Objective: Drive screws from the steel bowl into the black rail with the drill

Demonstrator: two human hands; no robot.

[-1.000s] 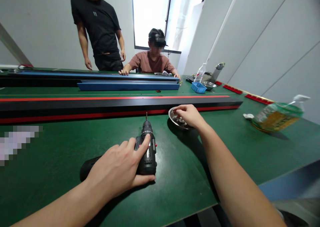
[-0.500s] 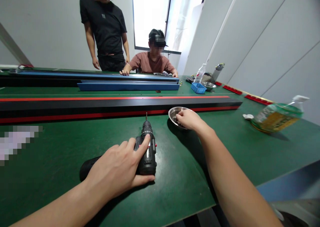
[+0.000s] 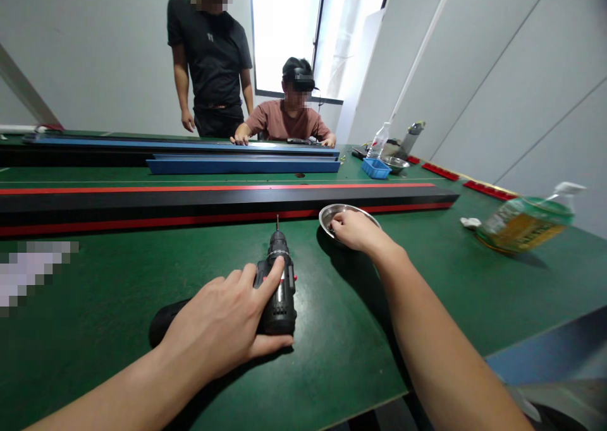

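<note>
A black cordless drill (image 3: 279, 308) lies on its side on the green table, its bit pointing away from me. My left hand (image 3: 225, 311) is wrapped over the drill, index finger along its top and thumb behind its rear end. Right of the bit, a shiny metal bowl (image 3: 324, 216) holds small dark pieces, too small to make out well. My right hand (image 3: 355, 229) reaches into this bowl with fingers bent together; its fingertips and anything in them are hidden.
A long black bar with red edges (image 3: 227, 201) spans the table just past the drill bit and bowl. Behind it lie blue bars (image 3: 246, 165), a blue tray (image 3: 376, 168) and two people. A tilted plastic jug (image 3: 524, 225) sits at right.
My right hand has shifted slightly left inside the bowl. My left hand stays on the drill. The standing person has moved a little to the right.
</note>
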